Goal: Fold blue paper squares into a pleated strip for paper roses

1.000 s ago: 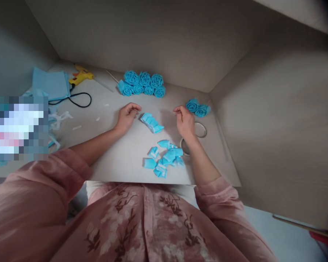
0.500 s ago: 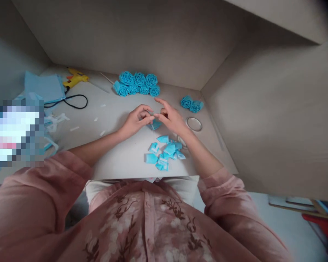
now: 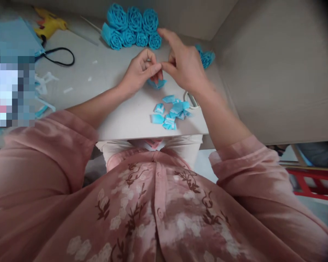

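Note:
My left hand [image 3: 142, 71] is closed, with its fingertips on a small folded blue petal piece [image 3: 157, 85] that hangs just beneath them. The fingers partly cover this piece. My right hand [image 3: 184, 62] has its thumb and index finger spread apart and the other fingers curled. Its thumb tip meets the left thumb, and I see nothing in its grasp. Below the hands lies a loose pile of blue folded pieces [image 3: 177, 108], some with white strips on them. Finished-looking blue roses [image 3: 135, 22] stand grouped in two rows beyond my hands.
More blue roses [image 3: 207, 59] lie behind my right hand. A roll of tape [image 3: 191, 100] sits partly hidden by my right wrist. At the left are a yellow glue gun [image 3: 50, 23], a black cord loop [image 3: 62, 64], blue sheets [image 3: 12, 34], white scraps [image 3: 68, 90] and a blurred screen [image 3: 1, 94].
The view has tilted downward and closer, so the table things appear higher. My hands stay together at the blue piece, the right index finger still raised. The pile lies as before.

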Available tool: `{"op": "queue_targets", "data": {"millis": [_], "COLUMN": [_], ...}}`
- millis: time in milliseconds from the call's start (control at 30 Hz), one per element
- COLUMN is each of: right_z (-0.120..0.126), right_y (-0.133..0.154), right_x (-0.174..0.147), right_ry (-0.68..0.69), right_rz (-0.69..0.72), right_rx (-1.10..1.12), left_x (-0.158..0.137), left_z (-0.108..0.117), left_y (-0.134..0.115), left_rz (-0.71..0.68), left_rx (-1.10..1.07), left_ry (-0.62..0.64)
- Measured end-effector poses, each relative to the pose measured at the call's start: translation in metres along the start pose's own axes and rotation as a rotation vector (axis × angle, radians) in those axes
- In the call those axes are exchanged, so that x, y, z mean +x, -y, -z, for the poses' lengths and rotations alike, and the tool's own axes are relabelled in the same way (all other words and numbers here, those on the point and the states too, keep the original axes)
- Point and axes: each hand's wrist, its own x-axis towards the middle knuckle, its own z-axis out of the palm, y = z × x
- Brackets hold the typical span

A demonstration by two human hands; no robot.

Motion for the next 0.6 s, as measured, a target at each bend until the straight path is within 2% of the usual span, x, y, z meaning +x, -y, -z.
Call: {"op": "queue_targets", "data": {"millis": [167,300,367,467,500,600], "right_z": [-0.003,-0.005,-0.002,0.004,0.005,0.002], "right_y": [0.003,-0.003,-0.007,-0.018,-0.023,-0.045], "right_x": [0.001,-0.012,-0.031,-0.077,-0.095,-0.146], "right_ry": [0.027,-0.018,-0.125,-0.289,-0.362,-0.406], "right_rz": [-0.007,0.007,-0.012,-0.102,-0.146,-0.354], "right_rx": [0.005,0.112,0.175,0.19,0.189,0.189], "left_x": [0.001,0.001,0.002,0.007,0.008,0.01], "left_z": [0.002,0.004,0.007,0.015,0.017,0.023], "left_y": [0.001,0.002,0.003,0.007,0.008,0.011], "left_rz": [-0.001,-0.103,-0.117,-0.136,-0.147,-0.182], "left_rx": [0.071,0.078,0.093,0.105,0.09,0.007], "left_ry": [0.019,0.077,0.061,-0.036,-0.07,-0.122]}}
